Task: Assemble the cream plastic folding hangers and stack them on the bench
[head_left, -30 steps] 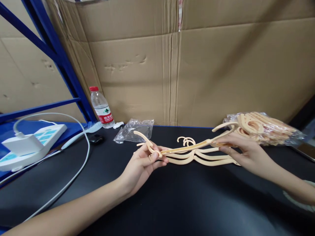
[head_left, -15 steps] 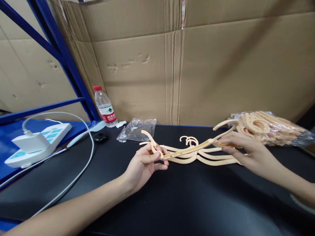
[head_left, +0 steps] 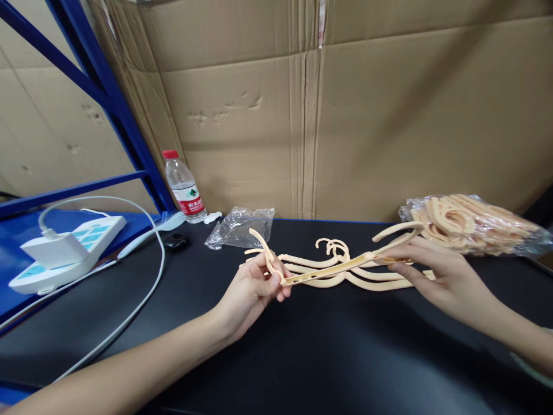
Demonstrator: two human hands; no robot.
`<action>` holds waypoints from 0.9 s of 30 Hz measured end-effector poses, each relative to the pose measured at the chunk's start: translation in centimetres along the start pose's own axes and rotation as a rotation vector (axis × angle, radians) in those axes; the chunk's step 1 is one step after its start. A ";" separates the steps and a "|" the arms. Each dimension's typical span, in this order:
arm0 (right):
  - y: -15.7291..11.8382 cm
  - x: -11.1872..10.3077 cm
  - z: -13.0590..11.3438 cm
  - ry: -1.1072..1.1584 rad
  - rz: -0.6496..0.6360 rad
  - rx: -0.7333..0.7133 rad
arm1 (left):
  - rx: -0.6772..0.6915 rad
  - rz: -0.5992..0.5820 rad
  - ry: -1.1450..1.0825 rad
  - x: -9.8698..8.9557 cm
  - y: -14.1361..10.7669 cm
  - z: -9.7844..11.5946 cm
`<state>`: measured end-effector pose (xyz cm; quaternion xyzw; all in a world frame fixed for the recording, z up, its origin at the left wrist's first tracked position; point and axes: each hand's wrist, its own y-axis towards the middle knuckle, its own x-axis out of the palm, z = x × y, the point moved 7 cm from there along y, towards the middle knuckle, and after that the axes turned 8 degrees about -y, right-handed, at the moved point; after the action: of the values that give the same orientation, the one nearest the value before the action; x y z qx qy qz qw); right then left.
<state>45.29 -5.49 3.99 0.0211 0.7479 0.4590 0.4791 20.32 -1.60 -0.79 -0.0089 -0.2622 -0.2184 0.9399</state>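
A beige plastic hanger piece (head_left: 330,271) with curved ends is stretched between my two hands above the black table. My left hand (head_left: 259,285) pinches its left end near a joint, fingers closed round it. Around its right end, below a curved arm, my right hand (head_left: 425,262) is closed. Behind and partly under the held piece, several beige hangers (head_left: 375,284) lie on the table with their hooks pointing away.
A clear bag of beige hanger parts (head_left: 479,225) lies at the back right. Back left are a crumpled clear bag (head_left: 239,226), a water bottle (head_left: 185,187) and a small black object (head_left: 176,242). A power strip (head_left: 64,259) with a white cable is at the left.
The right end of the held hanger piece has dropped slightly, with my right hand a little lower. My left fingers have curled in more around the left end.
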 end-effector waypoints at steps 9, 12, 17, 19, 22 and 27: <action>-0.7 0.4 -2.2 0.010 0.018 0.046 | 0.056 0.211 0.092 -1.3 -0.3 0.2; -0.8 0.4 -3.0 -0.007 0.021 0.071 | 0.108 0.274 0.110 -1.9 -0.2 0.3; -1.0 0.9 -2.8 -0.036 -0.016 0.165 | 0.164 0.324 0.088 -2.3 -0.3 0.5; -1.2 1.1 -2.2 -0.043 -0.031 0.231 | 0.159 0.318 0.061 -2.2 -0.3 0.4; -1.3 1.4 -1.3 -0.048 -0.068 0.310 | 0.140 0.331 0.019 -2.2 -0.3 0.2; -1.3 1.7 -0.5 0.001 -0.099 0.393 | 0.109 0.335 -0.028 -2.2 -0.1 0.3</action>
<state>44.53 -5.79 1.91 0.0771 0.8236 0.2799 0.4872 18.45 -0.75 -1.67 -0.0045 -0.2816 -0.0441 0.9585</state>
